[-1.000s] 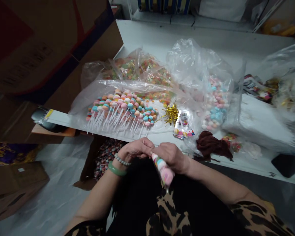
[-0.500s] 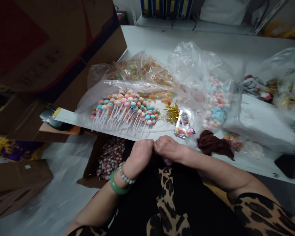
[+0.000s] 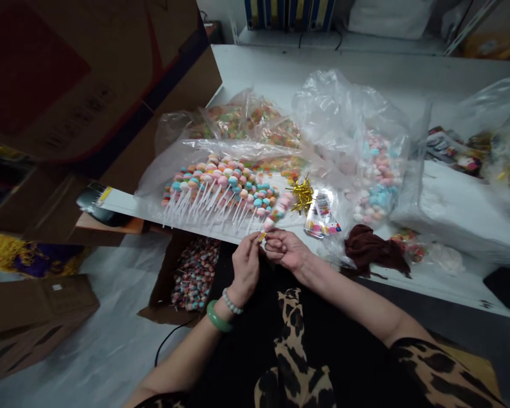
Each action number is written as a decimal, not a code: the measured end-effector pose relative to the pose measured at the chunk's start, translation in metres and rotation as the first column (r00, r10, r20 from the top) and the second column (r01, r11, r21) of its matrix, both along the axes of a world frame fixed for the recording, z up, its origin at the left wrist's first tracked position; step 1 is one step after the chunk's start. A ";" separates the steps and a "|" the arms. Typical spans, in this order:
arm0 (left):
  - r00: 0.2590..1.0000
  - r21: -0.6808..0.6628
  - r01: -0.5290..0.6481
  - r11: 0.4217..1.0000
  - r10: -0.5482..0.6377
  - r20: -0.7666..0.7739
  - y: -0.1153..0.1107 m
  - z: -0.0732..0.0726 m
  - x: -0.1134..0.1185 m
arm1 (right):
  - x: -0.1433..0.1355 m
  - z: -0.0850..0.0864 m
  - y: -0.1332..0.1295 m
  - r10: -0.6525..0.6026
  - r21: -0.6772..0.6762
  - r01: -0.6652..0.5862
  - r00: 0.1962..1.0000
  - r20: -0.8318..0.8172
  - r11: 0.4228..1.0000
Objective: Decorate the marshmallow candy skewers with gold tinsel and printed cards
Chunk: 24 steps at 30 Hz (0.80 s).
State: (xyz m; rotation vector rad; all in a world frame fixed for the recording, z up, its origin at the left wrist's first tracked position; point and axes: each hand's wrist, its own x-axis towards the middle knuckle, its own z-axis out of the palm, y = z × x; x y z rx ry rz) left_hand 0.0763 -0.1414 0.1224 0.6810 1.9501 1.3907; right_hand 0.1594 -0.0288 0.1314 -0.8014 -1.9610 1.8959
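Note:
At the table's front edge, my left hand (image 3: 245,262) pinches a small gold twist tie (image 3: 262,237) between thumb and fingertips. Beside it, my right hand (image 3: 288,249) is closed around the lower end of a marshmallow lollipop (image 3: 279,209). Its pink, white and multicoloured pieces point away from me, seemingly inside a clear wrapper. The stick is hidden by the fingers. Just beyond lie a bunch of gold twist ties (image 3: 302,195) and a stack of printed clear bags (image 3: 322,214). Left of these, many unwrapped marshmallow lollipops (image 3: 221,181) lie with white sticks toward me.
Clear plastic bags hold gummy candies (image 3: 255,119) and pastel marshmallows (image 3: 380,181). A brown cloth (image 3: 374,249) lies at right. Below the table's left side, an open carton (image 3: 157,294) contains wrapped lollipops. A large cardboard box (image 3: 110,73) looms at upper left.
My hands were fists pressed together, with a wrapped sweet partly visible below them. Now the fingers have loosened into pinches, and the lollipop points up over the table with the gold tie showing.

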 end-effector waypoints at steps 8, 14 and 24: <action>0.456 0.128 0.528 0.839 -0.408 0.791 -0.010 0.005 -0.030 | 0.018 -0.011 0.005 0.103 0.297 -0.119 0.992 0.069 0.947; 0.679 -0.258 0.718 0.646 -0.732 0.057 -0.012 0.027 -0.049 | 0.025 -0.009 0.013 0.489 -0.457 -0.418 0.871 0.044 0.785; 0.549 -0.968 -0.011 0.252 -0.807 -0.217 -0.065 0.040 -0.079 | 0.087 0.007 0.051 -0.599 0.704 0.122 0.637 0.485 0.700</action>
